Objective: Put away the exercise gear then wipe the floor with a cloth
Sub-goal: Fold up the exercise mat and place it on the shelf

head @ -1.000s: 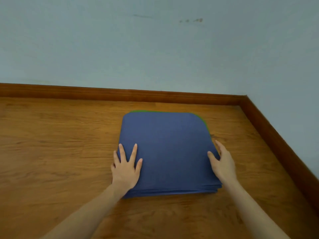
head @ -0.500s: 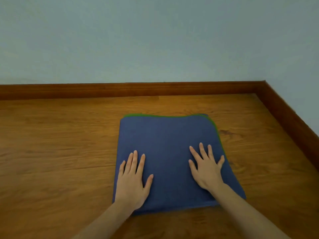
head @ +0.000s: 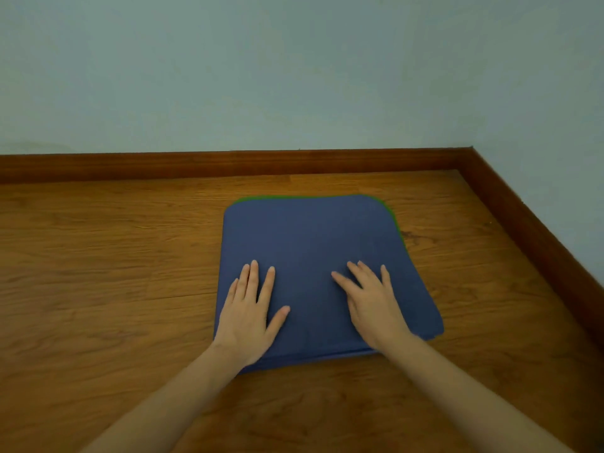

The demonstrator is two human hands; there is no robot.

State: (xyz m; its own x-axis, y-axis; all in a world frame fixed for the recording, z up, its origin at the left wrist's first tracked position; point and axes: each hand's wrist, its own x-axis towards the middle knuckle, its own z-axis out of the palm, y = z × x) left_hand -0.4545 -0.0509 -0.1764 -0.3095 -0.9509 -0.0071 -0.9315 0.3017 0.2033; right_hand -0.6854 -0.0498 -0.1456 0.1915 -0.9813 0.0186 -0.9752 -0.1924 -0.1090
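Since a second ago our right hand (head: 372, 305) moves off the mat's side onto its top | both hands flat, fingers spread, pressing the folded blue mat (head: 313, 243) | left hand (head: 250, 310) beside it | mat lies on the floor (head: 114, 256) near the far right corner

Bare wooden floor (head: 108, 273) lies open to the left of the folded blue mat (head: 310, 243). Behind and to the right, the brown skirting board (head: 228, 165) and the wall (head: 294, 76) close the corner, leaving narrower strips of floor beside the mat.
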